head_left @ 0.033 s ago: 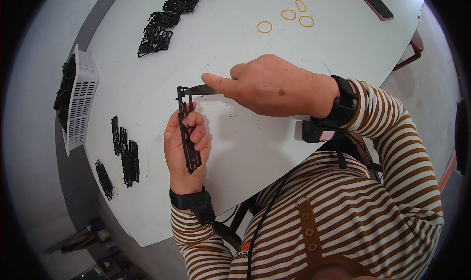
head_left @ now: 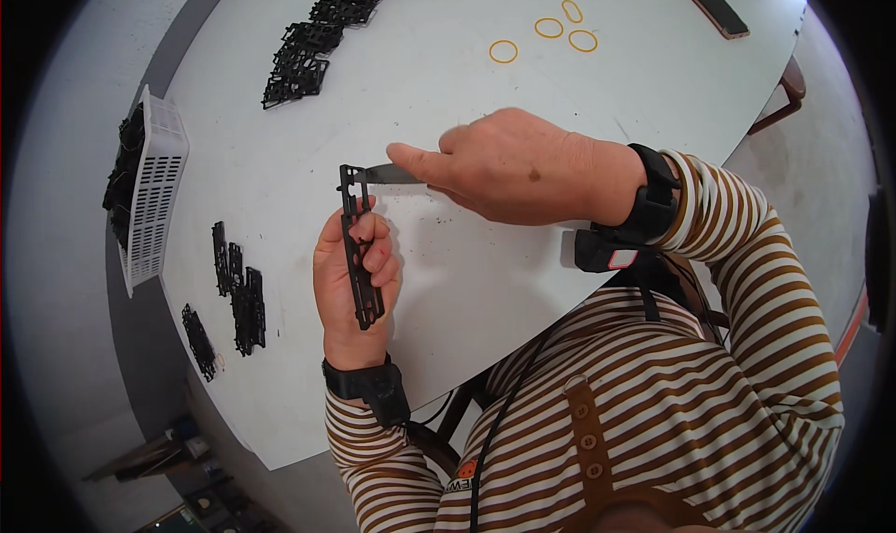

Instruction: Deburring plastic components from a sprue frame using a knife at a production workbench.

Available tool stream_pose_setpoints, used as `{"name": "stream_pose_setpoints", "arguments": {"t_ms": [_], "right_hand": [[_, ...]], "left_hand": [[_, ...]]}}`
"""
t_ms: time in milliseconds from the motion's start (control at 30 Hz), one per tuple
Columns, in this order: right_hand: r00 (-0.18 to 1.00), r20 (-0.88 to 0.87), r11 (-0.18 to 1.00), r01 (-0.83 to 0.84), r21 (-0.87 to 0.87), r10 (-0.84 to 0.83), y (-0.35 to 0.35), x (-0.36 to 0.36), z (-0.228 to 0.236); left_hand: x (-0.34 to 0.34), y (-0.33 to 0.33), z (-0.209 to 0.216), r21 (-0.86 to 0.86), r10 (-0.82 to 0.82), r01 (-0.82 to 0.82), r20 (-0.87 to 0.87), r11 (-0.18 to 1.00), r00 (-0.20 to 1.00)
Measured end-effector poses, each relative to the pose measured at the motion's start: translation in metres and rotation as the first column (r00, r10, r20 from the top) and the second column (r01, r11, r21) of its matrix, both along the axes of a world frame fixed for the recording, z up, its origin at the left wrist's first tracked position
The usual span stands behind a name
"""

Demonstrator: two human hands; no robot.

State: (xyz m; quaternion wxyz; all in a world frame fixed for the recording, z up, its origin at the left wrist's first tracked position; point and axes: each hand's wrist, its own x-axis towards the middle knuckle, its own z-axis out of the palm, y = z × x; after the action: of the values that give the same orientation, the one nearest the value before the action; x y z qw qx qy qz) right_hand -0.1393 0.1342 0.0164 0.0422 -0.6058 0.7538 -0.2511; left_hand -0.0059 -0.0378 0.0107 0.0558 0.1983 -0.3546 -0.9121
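In the left hand, fingers curl against a black frame

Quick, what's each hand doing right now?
Left hand: closed, holding a black plastic frame.
Right hand: closed, holding a thin blade, its tip at the frame's far end.

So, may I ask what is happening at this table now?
The person's left grip holds a slim black frame; the right grip holds a grey blade, its tip at the frame's far end. More black parts lie in groups on the white table, and a white basket with dark pieces is at the left.
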Motion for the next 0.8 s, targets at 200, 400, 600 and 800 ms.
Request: {"name": "stream_pose_setpoints", "arguments": {"t_ms": [200, 400, 600, 800], "right_hand": [[0.986, 0.136, 0.991, -0.105, 0.079, 0.093, -0.002, 0.005, -0.001], [0.998, 0.065, 1.0, 0.014, 0.021, -0.016, 0.0, 0.002, 0.002], [0.999, 0.04, 1.0, -0.027, -0.01, 0.028, -0.001, 0.0, -0.002], [0.984, 0.155, 0.995, -0.095, 0.043, 0.087, 0.0, 0.007, -0.005]], "left_hand": [[0.002, -0.001, -0.005, 0.089, 0.012, -0.012, 0.004, 0.996, 1.0], [-0.001, -0.003, -0.002, 0.069, -0.013, 0.017, -0.051, 0.998, 0.999], [-0.001, -0.001, -0.003, 0.012, 0.005, -0.005, 0.006, 1.0, 1.0], [0.002, -0.002, -0.006, 0.072, -0.004, 0.003, 0.018, 0.997, 1.0]]}}
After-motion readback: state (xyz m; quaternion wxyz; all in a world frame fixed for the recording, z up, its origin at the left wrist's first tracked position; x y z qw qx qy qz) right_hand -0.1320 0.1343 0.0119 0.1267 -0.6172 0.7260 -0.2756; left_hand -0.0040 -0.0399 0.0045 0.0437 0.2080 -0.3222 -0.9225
